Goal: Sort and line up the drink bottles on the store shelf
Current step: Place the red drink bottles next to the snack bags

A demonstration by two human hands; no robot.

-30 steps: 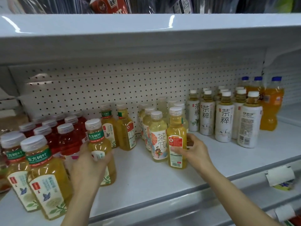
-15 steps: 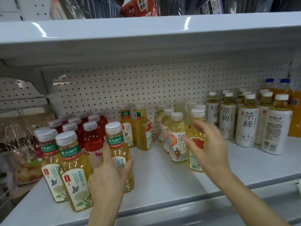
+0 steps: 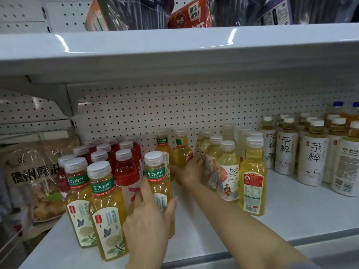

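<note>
Two hands (image 3: 149, 220) (image 3: 189, 169) on two amber-tea bottles (image 3: 160, 183) (image 3: 181, 154), white shelf (image 3: 213, 239).

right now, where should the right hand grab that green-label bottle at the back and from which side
Take the back bottle round its bare, straight-sided body below the neck label, coming in low from the front. Its right side is open and the right hand is already there; another bottle crowds its left.

Green bands (image 3: 102, 186) read 东方树叶; white bottles (image 3: 313, 162) read 茶粹.
</note>
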